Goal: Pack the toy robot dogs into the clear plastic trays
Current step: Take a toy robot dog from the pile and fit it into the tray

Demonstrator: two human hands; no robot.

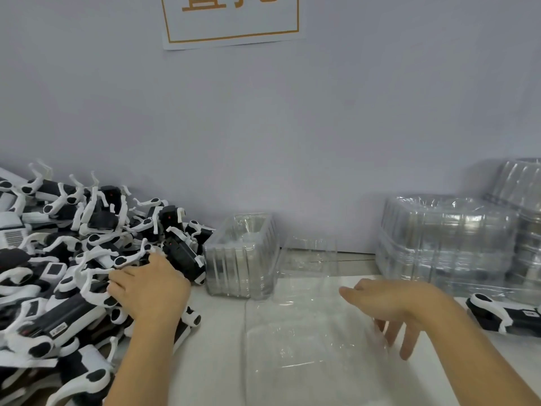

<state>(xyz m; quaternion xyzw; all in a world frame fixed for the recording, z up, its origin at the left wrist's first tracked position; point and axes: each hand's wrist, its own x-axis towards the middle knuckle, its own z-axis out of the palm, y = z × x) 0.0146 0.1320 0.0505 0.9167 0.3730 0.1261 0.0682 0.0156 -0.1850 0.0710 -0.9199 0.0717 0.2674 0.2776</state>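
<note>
sign (231,19) lettering cropped at top, right hand (389,306) fingertips blurred

Glossy black-and-white plastic on the heap of toy robot dogs (73,259), smooth shells catching light. Clear ribbed plastic trays (445,244) gleam in stacks; another clear tray (307,332) lies shiny and see-through on the matt white tabletop (216,347). Wall (322,127) matt, smooth.

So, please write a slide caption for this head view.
Left hand reaches into toy robot dog pile; right hand steadies clear tray.
</note>
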